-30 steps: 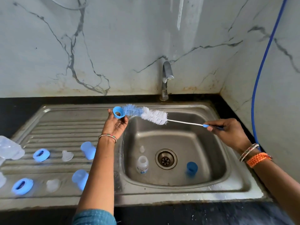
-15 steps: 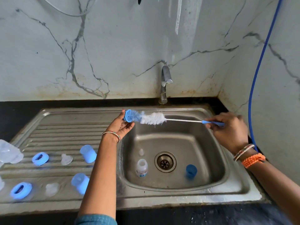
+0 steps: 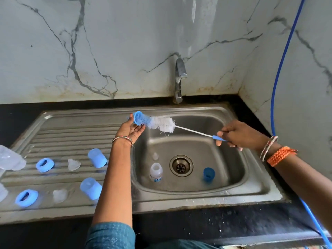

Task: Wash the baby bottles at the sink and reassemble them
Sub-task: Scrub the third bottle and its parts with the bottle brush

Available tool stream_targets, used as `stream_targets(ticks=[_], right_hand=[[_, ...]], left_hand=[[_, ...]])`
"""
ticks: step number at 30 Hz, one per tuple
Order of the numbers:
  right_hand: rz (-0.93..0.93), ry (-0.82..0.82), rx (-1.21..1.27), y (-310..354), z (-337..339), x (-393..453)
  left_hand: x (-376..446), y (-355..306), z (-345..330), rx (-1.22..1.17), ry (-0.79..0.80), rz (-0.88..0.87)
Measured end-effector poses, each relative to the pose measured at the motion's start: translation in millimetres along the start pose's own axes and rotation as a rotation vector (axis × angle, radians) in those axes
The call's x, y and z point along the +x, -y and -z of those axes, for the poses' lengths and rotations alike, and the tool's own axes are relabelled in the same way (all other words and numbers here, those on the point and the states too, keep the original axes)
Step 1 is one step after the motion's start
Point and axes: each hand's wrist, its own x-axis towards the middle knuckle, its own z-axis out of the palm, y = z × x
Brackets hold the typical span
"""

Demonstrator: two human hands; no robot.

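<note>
The left hand holds a blue ring at its fingertips above the sink's left rim, palm up. A second ago the brush tip only met the ring's opening; now the blue bristles are pushed through it, with the white bristles trailing behind. The right hand has its grip clamped on the brush's blue handle, lower than before, so the wire shaft slopes up toward the ring. Judgement: scrubbing of this ring is under way, not finished.

In the basin a small bottle stands left of the drain, and a blue cap right of it; both look untouched. On the draining board lie two rings, two clear teats and two caps. The tap shows no running water. Reassembly has not begun.
</note>
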Motion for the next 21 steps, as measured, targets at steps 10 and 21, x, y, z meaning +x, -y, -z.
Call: stream_targets(ticks=[10, 21], right_hand=[[0.169, -0.619, -0.312, 11.8, -11.4, 2.0], [0.158, -0.623, -0.252, 12.2, -20.9, 0.2]], left_hand=[[1.9, 3.7, -1.4, 0.069, -0.072, 0.019], [11.6, -3.5, 10.4, 0.022, -0.067, 0.007]])
